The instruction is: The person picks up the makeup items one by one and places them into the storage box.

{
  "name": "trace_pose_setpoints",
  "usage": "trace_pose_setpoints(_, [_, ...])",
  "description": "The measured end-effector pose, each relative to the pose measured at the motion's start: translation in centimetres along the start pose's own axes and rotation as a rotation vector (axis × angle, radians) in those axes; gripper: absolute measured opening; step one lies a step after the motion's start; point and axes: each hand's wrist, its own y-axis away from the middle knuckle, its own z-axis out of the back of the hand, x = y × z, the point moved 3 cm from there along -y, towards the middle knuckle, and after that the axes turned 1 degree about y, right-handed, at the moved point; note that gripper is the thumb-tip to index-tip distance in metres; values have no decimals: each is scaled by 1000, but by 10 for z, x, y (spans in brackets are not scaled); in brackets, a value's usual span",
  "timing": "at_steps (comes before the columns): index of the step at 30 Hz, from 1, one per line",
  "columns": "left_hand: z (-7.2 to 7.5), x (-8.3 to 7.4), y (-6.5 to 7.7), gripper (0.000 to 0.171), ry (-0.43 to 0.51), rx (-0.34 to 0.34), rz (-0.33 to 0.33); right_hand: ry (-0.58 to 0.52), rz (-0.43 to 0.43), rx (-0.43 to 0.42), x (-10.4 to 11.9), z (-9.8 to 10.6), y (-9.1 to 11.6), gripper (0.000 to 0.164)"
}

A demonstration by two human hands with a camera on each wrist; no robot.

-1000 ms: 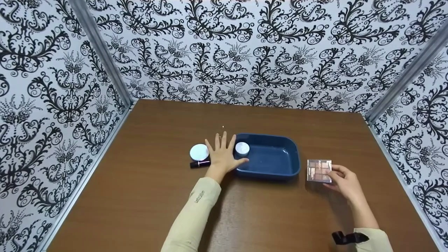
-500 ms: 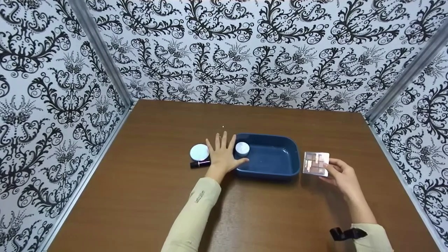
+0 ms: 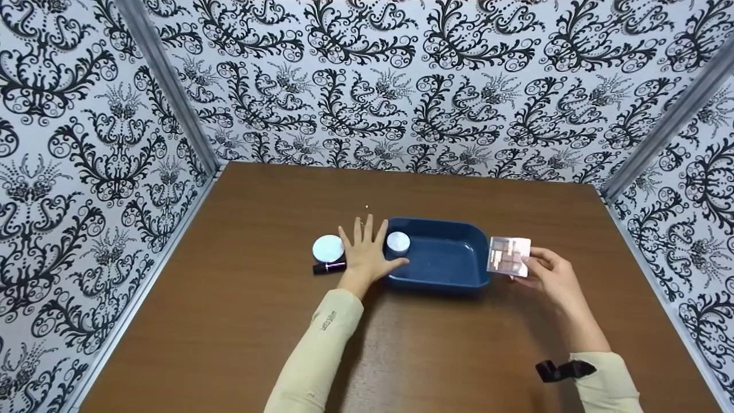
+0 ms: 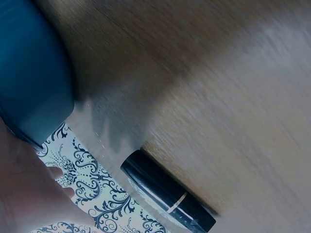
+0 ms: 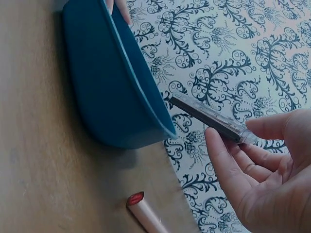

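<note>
My right hand [image 3: 551, 276] pinches a clear-lidded eyeshadow palette [image 3: 508, 256] between thumb and fingers, close to the right rim of a blue basin [image 3: 441, 285]. In the right wrist view the palette [image 5: 211, 116] is held above the table, nearly edge-on. My left hand [image 3: 366, 259] has its fingers spread at the basin's left side, thumb reaching over the rim. A small round jar with a white lid [image 3: 398, 243] is inside the basin at the left. Left of my left hand are a white round disc-like item [image 3: 328, 249] and a black lipstick tube [image 3: 328, 268].
In the right wrist view a pink tube with a red end [image 5: 146, 213] lies on the table near the basin. A brown wooden table [image 3: 258, 321] extends around everything, with patterned walls [image 3: 367, 86] at the back and both sides.
My right hand has lifted the palette and moved it left and away from me, up to the basin's right rim. My left hand has stayed in place.
</note>
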Motion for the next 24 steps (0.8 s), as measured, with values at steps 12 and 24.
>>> trace_pose_setpoints(12, [-2,-1,-1,110,6,-5,-2,15,-13,21,7,-19,-15,50])
trace_pose_setpoints(24, [-3,0,-3,111,-18,-17,-3,3,3,61,15,-49,-29,48])
